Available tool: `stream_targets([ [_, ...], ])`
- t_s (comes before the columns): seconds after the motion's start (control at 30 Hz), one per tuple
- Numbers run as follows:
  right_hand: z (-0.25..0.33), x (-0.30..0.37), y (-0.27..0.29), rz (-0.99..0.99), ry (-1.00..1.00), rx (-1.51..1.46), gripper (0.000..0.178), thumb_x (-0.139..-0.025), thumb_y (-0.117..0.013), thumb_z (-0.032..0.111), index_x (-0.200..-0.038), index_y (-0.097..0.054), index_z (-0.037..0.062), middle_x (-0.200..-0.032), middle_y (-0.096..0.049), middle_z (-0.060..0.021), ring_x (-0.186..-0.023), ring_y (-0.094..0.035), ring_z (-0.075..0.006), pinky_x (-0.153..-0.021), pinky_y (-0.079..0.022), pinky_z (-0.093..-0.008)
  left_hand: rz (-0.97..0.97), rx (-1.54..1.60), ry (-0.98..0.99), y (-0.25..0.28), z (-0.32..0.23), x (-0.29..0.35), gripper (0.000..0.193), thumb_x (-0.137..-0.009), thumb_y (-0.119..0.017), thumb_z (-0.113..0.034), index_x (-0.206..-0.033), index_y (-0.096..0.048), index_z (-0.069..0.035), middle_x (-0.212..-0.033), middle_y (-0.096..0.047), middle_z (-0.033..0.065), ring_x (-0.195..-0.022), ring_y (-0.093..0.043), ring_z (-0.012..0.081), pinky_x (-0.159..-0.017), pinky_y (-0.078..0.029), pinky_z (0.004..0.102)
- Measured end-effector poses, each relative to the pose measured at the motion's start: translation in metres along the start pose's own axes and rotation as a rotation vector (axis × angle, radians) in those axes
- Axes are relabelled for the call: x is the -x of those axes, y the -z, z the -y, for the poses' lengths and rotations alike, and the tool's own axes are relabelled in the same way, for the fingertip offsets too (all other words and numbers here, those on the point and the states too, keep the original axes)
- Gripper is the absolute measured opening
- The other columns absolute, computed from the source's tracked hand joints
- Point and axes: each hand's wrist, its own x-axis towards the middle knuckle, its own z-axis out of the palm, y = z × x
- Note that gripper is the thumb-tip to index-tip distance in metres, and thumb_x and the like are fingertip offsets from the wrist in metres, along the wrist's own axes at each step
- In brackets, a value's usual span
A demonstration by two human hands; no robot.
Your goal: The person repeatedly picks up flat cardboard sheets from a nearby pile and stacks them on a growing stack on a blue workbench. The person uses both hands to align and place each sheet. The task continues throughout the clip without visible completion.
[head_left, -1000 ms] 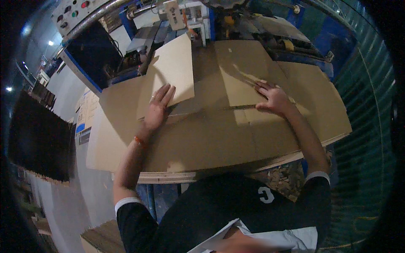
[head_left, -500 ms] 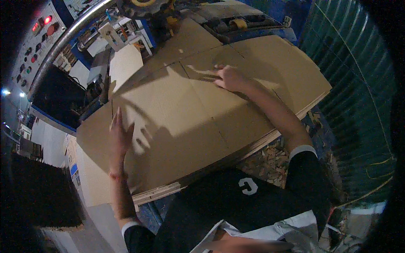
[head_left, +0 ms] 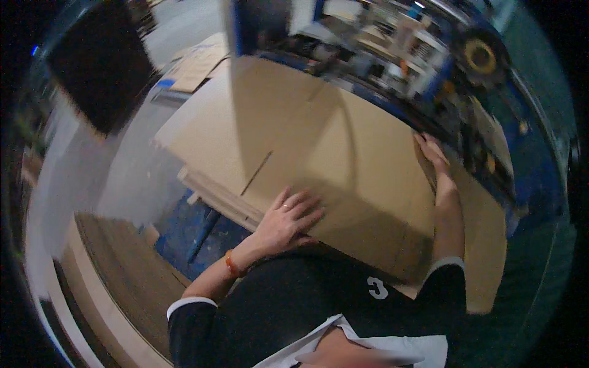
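Observation:
A large brown cardboard sheet with dark slots cut in it lies before me. My left hand rests on it beside the near edge, fingers apart and outstretched. At the sheet's far right edge, my right hand is closed on the border; its fingertips are partly hidden and blurred. Beyond that edge, to the right, another piece of cardboard shows at a lower level. Under the near left edge runs a pale layered support.
A blue-framed machine with a round wheel borders the far side. Stacked board stands at lower left, a dark bristly block at upper left. Printed cardboard lies behind the sheet. A green corrugated wall is at right.
The view has turned left. My left hand has come to the sheet's near edge, and my right hand has gone from the sheet's surface to its far right edge. The sheet has shifted, uncovering cardboard at right.

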Motion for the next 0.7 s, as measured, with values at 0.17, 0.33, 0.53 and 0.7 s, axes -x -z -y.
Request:
stream_targets([
  [0.17,-0.024,-0.021,-0.003,-0.108,0.090,0.048,0.052,-0.086,-0.048,0.049,-0.103,-0.062,0.0020,-0.107,-0.060,-0.0195,-0.104,-0.054,-0.0339,-0.089,-0.040,-0.0388,-0.180,0.090,0.026,-0.010,0.005,0.005,0.070,-0.066,-0.069,-0.043,-0.127,-0.047,-0.016,-0.131,-0.043,0.0072,-0.128,-0.031,0.0286,-0.106,-0.018,0.0526],
  [0.33,-0.048,-0.015,0.012,-0.211,0.136,0.024,0.045,-0.085,-0.053,0.044,-0.087,-0.067,0.0018,-0.077,-0.064,-0.0156,-0.073,-0.060,-0.0245,-0.068,-0.045,-0.0386,-0.174,0.096,-0.071,-0.021,0.007,0.011,0.074,-0.065,-0.067,-0.046,-0.131,-0.043,-0.022,-0.138,-0.037,0.0039,-0.133,-0.024,0.0280,-0.108,-0.011,0.0549],
  [0.53,-0.083,-0.015,0.106,-0.285,0.060,0.408,0.043,-0.086,-0.053,0.041,-0.088,-0.066,-0.0005,-0.081,-0.065,-0.0142,-0.078,-0.060,-0.0228,-0.071,-0.045,-0.0347,-0.241,0.100,-0.093,-0.016,0.001,0.023,0.074,-0.064,-0.066,-0.047,-0.130,-0.044,-0.022,-0.139,-0.036,0.0038,-0.132,-0.025,0.0279,-0.106,-0.010,0.0593],
  [0.7,-0.029,0.077,0.316,-0.835,0.243,0.168,0.023,-0.091,-0.048,0.022,-0.092,-0.063,0.0041,-0.094,-0.063,-0.0068,-0.085,-0.058,-0.0204,-0.076,-0.046,-0.0310,-0.478,0.230,-0.149,-0.002,-0.009,0.018,0.071,-0.068,-0.069,-0.045,-0.130,-0.044,-0.019,-0.139,-0.035,0.0078,-0.130,-0.029,0.0313,-0.105,-0.014,0.0592],
])
